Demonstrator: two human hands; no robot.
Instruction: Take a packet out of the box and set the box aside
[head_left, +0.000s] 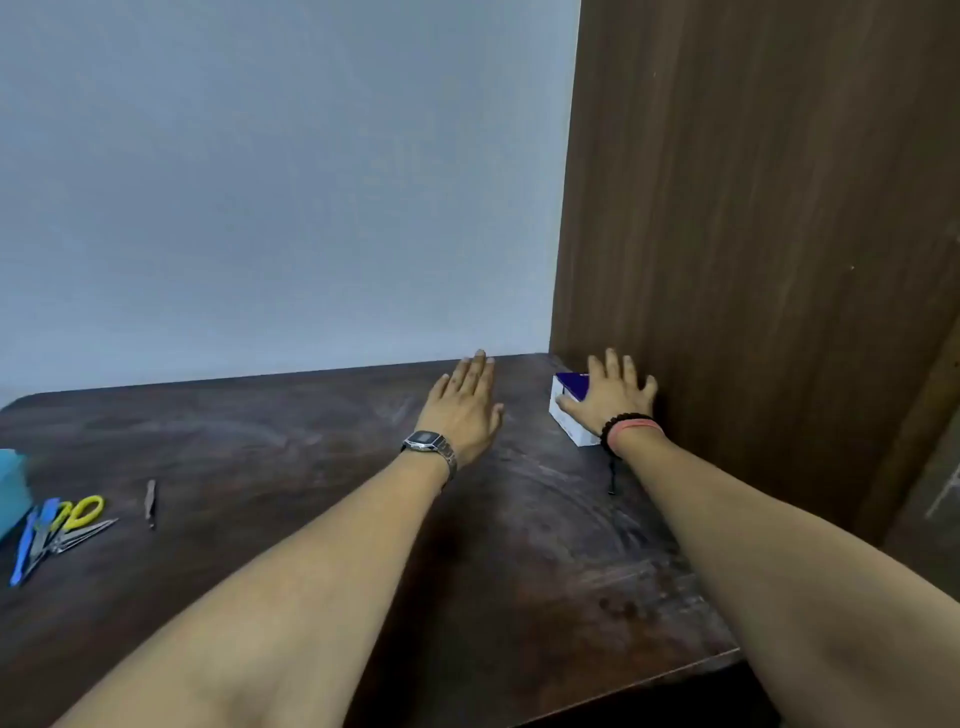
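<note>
While on box (567, 410), right hand (613, 397)

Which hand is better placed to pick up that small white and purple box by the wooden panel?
Probably the right hand: it already lies spread on top of the box. The left hand hovers flat over bare table, apart from the box.

Soft, even indoor light, a touch dim and cool, with the pale blue-grey wall (280, 182) the brightest area. A dull sheen lies on the scuffed dark wooden tabletop (322, 447). Shadows are faint. The wide lens bends the edges, and the whole frame looks slightly soft.
</note>
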